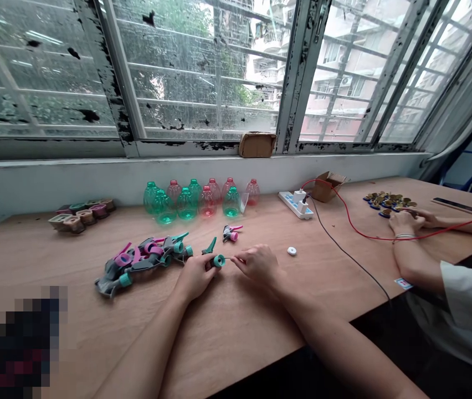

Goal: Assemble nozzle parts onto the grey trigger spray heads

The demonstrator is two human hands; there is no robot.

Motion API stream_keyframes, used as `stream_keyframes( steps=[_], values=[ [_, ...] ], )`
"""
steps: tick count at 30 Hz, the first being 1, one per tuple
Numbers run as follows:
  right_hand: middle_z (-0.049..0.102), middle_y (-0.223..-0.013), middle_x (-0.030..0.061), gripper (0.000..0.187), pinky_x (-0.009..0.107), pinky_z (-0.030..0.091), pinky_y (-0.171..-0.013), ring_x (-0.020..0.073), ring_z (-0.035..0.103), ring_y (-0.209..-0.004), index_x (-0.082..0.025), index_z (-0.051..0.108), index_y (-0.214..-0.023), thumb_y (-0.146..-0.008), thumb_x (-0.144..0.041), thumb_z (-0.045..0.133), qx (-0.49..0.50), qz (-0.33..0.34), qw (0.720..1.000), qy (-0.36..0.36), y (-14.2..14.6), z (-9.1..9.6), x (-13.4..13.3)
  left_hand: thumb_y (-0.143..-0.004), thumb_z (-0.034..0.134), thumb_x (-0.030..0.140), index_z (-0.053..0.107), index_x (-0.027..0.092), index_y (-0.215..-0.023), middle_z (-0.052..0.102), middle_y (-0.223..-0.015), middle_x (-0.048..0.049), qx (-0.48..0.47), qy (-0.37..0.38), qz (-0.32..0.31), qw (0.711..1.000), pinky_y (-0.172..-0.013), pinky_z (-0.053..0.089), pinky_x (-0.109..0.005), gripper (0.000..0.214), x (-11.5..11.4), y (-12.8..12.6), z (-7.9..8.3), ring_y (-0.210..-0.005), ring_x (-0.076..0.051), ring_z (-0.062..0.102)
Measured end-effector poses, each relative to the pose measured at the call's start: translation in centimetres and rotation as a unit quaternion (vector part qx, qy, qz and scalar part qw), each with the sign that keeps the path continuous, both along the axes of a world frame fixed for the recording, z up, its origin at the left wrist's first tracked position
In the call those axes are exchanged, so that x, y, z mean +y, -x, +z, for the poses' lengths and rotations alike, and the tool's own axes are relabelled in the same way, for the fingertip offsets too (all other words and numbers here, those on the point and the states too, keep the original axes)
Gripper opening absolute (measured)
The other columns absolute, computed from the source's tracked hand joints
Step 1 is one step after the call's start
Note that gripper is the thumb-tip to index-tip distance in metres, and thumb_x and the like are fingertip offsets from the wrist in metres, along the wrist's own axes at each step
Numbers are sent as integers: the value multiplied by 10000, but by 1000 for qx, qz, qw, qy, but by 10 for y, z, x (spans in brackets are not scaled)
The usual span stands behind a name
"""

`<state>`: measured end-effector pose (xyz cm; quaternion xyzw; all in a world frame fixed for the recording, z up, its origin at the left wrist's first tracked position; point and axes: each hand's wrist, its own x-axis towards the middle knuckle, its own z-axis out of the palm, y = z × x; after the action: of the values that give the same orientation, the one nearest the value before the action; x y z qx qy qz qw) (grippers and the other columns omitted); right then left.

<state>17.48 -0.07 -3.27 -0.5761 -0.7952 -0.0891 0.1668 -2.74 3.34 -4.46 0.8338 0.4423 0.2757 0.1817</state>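
Note:
My left hand [195, 276] is closed round a grey and teal spray bottle trigger head [218, 260], its teal collar turned to the right. My right hand [257, 262] pinches a thin tube [229, 258] whose tip points at the collar's opening. Whether the tip is inside the collar I cannot tell. Left of my hands lies a pile of trigger heads [144, 256] in grey, pink and teal. Just beyond my hands is a single pink and grey trigger head [231, 233]. A small white disc [291, 251] lies to the right.
Green bottles [186, 204] and red bottles [207, 202] stand along the wall. Small containers [82, 215] sit at the far left. A power strip [296, 205] with cables and a cardboard box [328, 187] are right of centre. A co-worker's hands [406, 223] touch small round pieces [388, 201] near a phone [458, 206].

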Motion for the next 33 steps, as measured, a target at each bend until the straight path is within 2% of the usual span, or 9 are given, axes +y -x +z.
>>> stream_keyframes(
  steps=[9,15,21,27,33],
  values=[
    [724,-760,34,412,261,233,-537,135,597,-631,-233,721,-709,-927,-431,433,-23,48,998,13,-7,4,1,-793,532,265,708,168,-948,589,-624,15,-12,6,-30,999,-550,324,-209,254,0,1,1,-577,-120,479],
    [695,-668,20,427,269,197,-541,110,545,-579,-221,708,-666,-925,-439,448,20,89,996,-10,-14,-8,11,-797,530,259,705,167,-948,618,-670,5,-21,10,-46,999,-571,345,-206,249,0,1,3,-608,-128,500],
    [707,-697,22,374,256,225,-552,105,553,-598,-228,734,-754,-926,-429,470,83,125,988,-20,-15,-19,17,-816,529,324,697,162,-966,619,-687,7,-24,18,-43,999,-568,345,-203,277,3,2,2,-617,-127,482],
    [704,-703,14,387,245,245,-562,105,574,-625,-231,731,-747,-929,-442,462,91,117,989,-17,-14,-18,16,-812,529,353,699,152,-973,608,-681,5,-39,21,-37,998,-557,352,-202,308,2,1,3,-604,-120,471],
    [710,-801,12,397,251,257,-562,120,604,-691,-257,733,-787,-936,-464,429,58,33,998,-20,-8,-10,9,-776,563,344,724,178,-954,578,-572,16,-11,-14,17,1000,-523,331,-212,292,-1,-2,4,-527,-116,463]
  ],
)
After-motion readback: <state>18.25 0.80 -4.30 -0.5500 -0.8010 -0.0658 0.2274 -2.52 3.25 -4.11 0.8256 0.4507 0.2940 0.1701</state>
